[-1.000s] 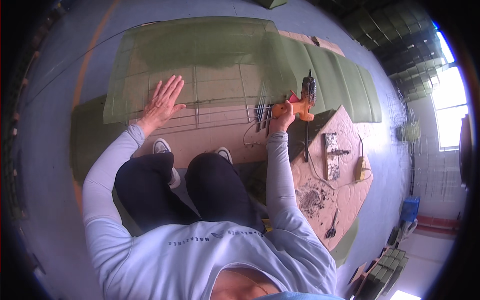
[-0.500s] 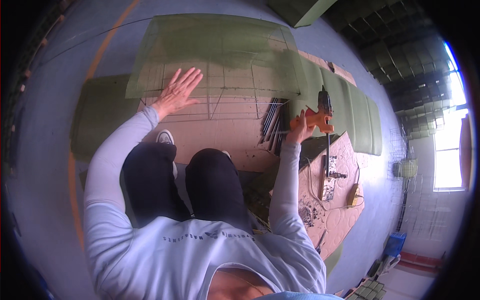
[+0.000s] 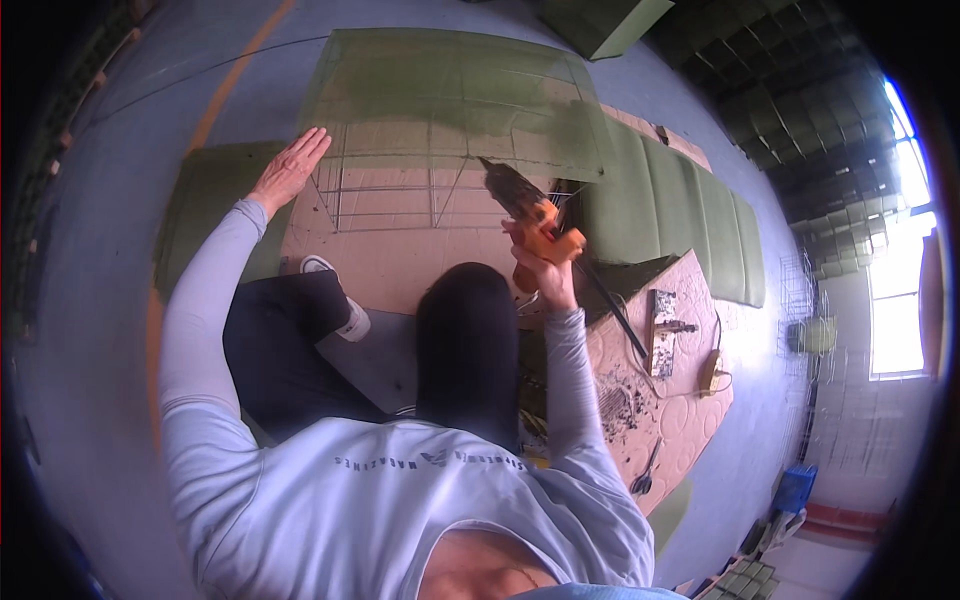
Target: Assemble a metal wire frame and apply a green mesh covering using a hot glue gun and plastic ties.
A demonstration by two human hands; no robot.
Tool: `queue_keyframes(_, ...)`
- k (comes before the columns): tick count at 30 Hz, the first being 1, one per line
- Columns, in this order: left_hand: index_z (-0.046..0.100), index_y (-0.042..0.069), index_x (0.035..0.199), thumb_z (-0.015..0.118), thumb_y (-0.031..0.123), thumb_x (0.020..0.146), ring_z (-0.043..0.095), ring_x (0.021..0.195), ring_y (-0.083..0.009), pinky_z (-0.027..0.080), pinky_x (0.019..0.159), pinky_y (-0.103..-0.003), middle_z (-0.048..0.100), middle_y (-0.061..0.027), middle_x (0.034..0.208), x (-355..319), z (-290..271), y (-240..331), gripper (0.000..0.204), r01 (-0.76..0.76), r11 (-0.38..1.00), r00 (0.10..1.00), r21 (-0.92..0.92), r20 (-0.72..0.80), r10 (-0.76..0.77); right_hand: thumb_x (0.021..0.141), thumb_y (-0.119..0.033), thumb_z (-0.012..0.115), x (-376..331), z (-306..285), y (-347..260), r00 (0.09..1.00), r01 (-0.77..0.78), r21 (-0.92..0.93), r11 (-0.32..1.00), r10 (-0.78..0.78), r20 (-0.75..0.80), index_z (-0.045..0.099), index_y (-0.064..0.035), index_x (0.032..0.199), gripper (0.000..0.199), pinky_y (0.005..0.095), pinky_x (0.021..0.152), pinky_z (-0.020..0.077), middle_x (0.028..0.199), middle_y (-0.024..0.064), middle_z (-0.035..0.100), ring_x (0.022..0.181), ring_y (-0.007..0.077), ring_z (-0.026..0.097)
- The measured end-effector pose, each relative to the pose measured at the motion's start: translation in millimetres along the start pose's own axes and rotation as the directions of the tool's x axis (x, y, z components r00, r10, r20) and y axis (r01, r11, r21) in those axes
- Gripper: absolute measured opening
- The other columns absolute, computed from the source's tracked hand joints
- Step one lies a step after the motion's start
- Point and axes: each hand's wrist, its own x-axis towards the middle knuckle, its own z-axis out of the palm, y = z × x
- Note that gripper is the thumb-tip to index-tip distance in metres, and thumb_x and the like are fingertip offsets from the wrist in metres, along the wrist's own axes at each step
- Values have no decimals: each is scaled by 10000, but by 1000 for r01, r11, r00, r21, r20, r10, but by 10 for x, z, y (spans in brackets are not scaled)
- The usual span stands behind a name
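Observation:
My right hand [image 3: 545, 270] is wrapped round an orange hot glue gun [image 3: 538, 228] with a dark, dirty front. A long black glue stick [image 3: 615, 310] trails out of its back. The gun's nozzle points up and left, close to the near edge of a sheer green mesh sheet [image 3: 450, 90]. Under that sheet stands a thin wire frame [image 3: 385, 190], part of it showing through. My left hand [image 3: 290, 172] lies flat with fingers stretched at the sheet's near left corner, holding nothing.
Pink-brown cardboard [image 3: 380, 265] lies beneath the frame. Green fabric [image 3: 680, 220] spreads at the right, more green cloth [image 3: 205, 215] at the left. On a cardboard box [image 3: 690, 420] sit a stained stand [image 3: 662, 335], a yellow power strip [image 3: 710, 372] and scissors [image 3: 647, 472].
The glue gun has swung left from beside the box to the mesh edge, its nozzle now tilted left. My left hand has slid left to the sheet's corner. My legs have shifted.

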Motion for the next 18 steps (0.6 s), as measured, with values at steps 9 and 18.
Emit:
queue_keyframes(9, 514, 15, 1282, 415, -60, 824, 388, 1331, -256, 365, 1087, -343, 456, -128, 1399, -62, -39, -38, 474, 8, 984, 997, -179, -70, -20, 859, -78, 587, 1024, 90, -1307, 989, 43, -86, 995, -30, 148, 540, 29, 1173, 335, 358, 984, 425, 1141, 155, 629, 1100, 257, 571)
queue_keyframes(18, 628, 11, 1140, 531, 60, 881, 500, 1229, -272, 402, 1037, -365, 582, -123, 1264, -128, -57, -222, 281, 105, 846, 984, -522, -70, -165, 834, -22, 624, 284, 1920, -78, 980, -189, 411, 892, 145, 136, 559, 0, 1104, 279, 319, 940, 452, 1094, 97, 650, 1050, 191, 599)
